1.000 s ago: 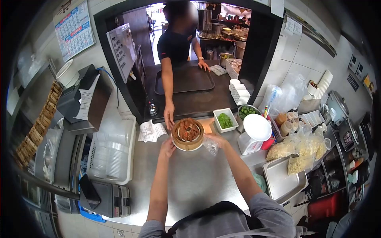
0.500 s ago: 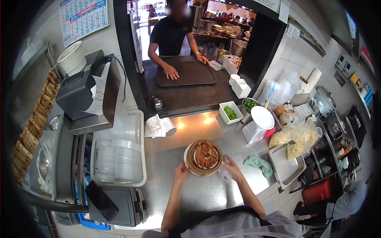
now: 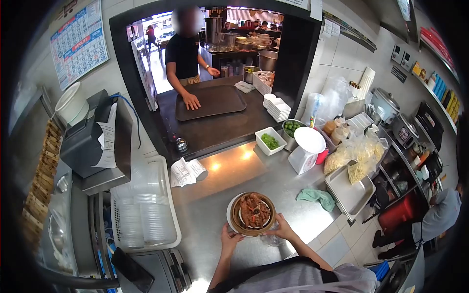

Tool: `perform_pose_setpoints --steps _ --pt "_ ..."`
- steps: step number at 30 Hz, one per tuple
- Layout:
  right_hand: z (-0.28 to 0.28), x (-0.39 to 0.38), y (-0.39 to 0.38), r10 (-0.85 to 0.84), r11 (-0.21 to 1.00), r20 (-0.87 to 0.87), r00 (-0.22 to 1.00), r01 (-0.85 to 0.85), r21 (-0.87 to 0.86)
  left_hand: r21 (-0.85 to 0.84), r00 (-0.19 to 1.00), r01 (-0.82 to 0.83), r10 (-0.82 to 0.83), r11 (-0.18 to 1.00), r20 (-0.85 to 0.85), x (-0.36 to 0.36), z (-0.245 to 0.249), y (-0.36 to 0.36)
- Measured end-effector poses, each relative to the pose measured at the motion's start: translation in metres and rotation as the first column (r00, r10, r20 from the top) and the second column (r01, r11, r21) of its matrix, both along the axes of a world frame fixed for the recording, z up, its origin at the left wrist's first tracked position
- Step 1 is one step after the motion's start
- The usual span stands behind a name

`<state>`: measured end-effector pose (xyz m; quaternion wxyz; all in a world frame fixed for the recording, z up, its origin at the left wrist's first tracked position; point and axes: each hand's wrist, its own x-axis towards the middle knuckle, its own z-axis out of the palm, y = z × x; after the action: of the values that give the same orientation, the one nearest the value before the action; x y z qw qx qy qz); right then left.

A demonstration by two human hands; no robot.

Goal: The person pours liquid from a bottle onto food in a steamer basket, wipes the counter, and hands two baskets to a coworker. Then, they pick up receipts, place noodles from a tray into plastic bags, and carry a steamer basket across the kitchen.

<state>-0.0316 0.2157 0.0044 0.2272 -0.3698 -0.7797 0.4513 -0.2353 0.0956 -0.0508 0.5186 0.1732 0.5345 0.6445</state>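
Note:
A round bamboo steamer [image 3: 235, 219] holds reddish-brown glazed pieces of food [image 3: 254, 209] on a small white dish. Beneath it, a white plate [image 3: 229, 211] shows along the left side. My left hand [image 3: 231, 239] grips the lower left edge of plate and steamer, thumb pointing inward. On the right, my right hand [image 3: 284, 229] has its fingers at the steamer's wall. A bit of clear plastic [image 3: 271, 240] shows under the right hand. All of this is over the near part of the steel counter [image 3: 205, 219].
Across the pass-through, a person [image 3: 183, 61] rests one hand on a brown tray [image 3: 210, 103]. A white crate of plastic lids [image 3: 177, 224] stands left. To the right are a green cloth [image 3: 316, 199], a white scale [image 3: 304, 158], chopped greens [image 3: 269, 141] and a metal pan [image 3: 359, 195].
The steamer and both hands have come slightly nearer to me. The view has turned right. Across the pass-through, the person has lifted one hand off the tray.

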Motion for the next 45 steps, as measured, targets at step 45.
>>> perform_pose_setpoints --steps 45 --pt "0.116 0.450 -0.140 -0.838 0.544 -0.283 0.466 0.750 -0.376 0.382 0.204 0.567 -0.574 0.730 0.793 0.413 0.125 0.078"
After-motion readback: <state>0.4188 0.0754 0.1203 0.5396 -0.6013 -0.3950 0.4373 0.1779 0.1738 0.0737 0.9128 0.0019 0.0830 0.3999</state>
